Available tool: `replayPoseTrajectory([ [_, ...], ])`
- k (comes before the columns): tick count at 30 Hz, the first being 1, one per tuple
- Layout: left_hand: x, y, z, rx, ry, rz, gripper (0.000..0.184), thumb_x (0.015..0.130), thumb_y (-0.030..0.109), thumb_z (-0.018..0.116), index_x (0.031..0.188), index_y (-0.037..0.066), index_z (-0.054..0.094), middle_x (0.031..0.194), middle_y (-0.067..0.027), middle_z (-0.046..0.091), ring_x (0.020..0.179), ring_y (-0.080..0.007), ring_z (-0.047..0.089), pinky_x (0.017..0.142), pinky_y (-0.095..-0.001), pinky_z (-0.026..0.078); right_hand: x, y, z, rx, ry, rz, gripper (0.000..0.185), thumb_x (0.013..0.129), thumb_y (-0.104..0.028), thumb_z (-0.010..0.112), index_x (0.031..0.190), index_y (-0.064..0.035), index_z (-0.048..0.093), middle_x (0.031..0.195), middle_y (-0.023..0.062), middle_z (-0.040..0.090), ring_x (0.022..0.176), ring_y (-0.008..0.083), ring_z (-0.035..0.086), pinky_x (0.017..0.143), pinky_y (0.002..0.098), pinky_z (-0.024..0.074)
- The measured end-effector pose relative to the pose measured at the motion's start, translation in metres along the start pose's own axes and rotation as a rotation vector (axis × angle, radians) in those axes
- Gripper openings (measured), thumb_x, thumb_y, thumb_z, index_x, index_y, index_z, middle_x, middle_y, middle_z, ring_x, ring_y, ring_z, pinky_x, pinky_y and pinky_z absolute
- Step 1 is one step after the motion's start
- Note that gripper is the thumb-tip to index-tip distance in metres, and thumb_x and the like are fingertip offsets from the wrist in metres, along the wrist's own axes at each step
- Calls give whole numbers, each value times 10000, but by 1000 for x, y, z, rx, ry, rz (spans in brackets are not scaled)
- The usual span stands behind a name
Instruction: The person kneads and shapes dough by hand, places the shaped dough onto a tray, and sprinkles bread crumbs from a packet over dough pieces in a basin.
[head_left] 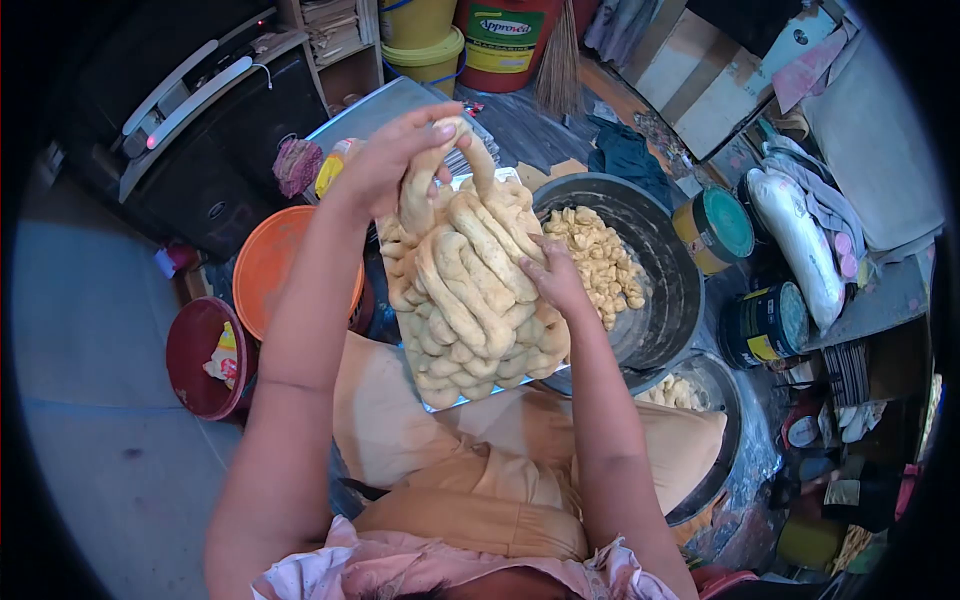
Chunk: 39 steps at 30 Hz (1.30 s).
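Note:
A large heap of pale dough ropes (pixel 470 285) lies on a tray (pixel 433 408) in front of me, with smaller dough pieces beneath and around the long strands. Above the heap's far left side, my left hand (pixel 405 155) holds up a looped dough rope (pixel 483 168), its fingers curled round the top of the bend. My right hand (pixel 555 272) is at the heap's right edge, thumb and fingers on the end of a dough strand. Part of its grip is hidden by the hand itself.
Right of the tray, a black basin (pixel 665 300) contains many small dough pieces (pixel 598 262). Another basin (pixel 735 400) sits below it. An orange bucket (pixel 270 265) and a maroon bin (pixel 185 360) stand left. Green-lidded tubs (pixel 728 225) stand right.

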<state>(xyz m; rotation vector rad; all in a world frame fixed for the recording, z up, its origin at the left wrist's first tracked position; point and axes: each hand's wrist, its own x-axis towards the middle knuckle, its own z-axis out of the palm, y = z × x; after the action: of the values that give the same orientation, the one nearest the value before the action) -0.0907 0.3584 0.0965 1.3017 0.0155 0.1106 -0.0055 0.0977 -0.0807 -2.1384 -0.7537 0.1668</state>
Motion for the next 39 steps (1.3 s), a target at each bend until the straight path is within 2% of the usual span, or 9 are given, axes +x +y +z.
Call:
replayPoseTrajectory([
  [10,-139,-122,46,-535,343,-171,555,948,239,460,1420,55,234,1211,-137,469,1015,-302,582,790,-460,549,-31,-34,3,-196,293,-128,570,785,-209,674,1272,14,480,1279,239,469,1235,374,406,1037,416,325],
  [12,-150,-129,43,-557,289,-177,560,944,230,465,1419,47,231,1227,-139,459,1028,-308,580,843,-475,529,-52,-65,5,34,90,-239,649,788,-216,693,1322,20,408,1310,235,431,1248,352,397,1051,425,310],
  [16,-159,-120,45,-622,266,-38,573,936,213,484,1419,42,229,1220,-139,466,1049,-297,569,895,-456,496,-113,-117,52,796,-358,29,814,814,-269,699,1410,9,220,1371,195,329,1207,250,427,1039,366,339],
  [18,-161,-113,45,-691,233,11,576,933,188,491,1425,50,226,1221,-131,458,1037,-269,565,901,-424,490,-122,-114,71,805,-444,17,808,824,-272,687,1418,1,213,1337,179,370,1120,224,478,968,340,398],
  [23,-174,-121,35,-276,314,-103,458,909,205,538,1312,27,414,1155,-119,537,1020,-212,580,884,-368,477,-115,-111,26,675,-757,159,590,844,-209,631,1345,-22,381,1051,72,560,809,115,526,703,270,459],
  [27,-187,-140,22,65,213,-216,471,857,208,644,1259,24,481,985,-39,589,858,-120,576,742,-273,477,-78,-116,-35,595,-636,210,395,818,-212,603,1147,0,548,865,35,578,725,111,538,665,256,447],
  [31,-175,-131,27,838,183,-155,438,791,240,698,1127,2,547,934,-98,614,788,-214,606,725,-301,478,-6,-95,-32,511,-428,136,316,831,-282,593,988,-11,560,757,16,568,639,114,512,652,231,396],
  [35,-128,-128,47,897,457,231,379,786,294,703,994,-6,603,1006,-179,576,972,-288,579,844,-369,455,39,-65,8,-151,-213,14,496,816,-326,668,1092,48,495,762,70,593,663,157,555,616,325,463],
  [39,-89,-152,62,1293,497,358,398,761,297,704,1001,-3,598,1210,-224,496,1139,-372,482,954,-408,403,33,-56,21,151,-80,115,776,754,-242,724,1296,107,293,888,215,657,808,288,657,717,336,502],
])
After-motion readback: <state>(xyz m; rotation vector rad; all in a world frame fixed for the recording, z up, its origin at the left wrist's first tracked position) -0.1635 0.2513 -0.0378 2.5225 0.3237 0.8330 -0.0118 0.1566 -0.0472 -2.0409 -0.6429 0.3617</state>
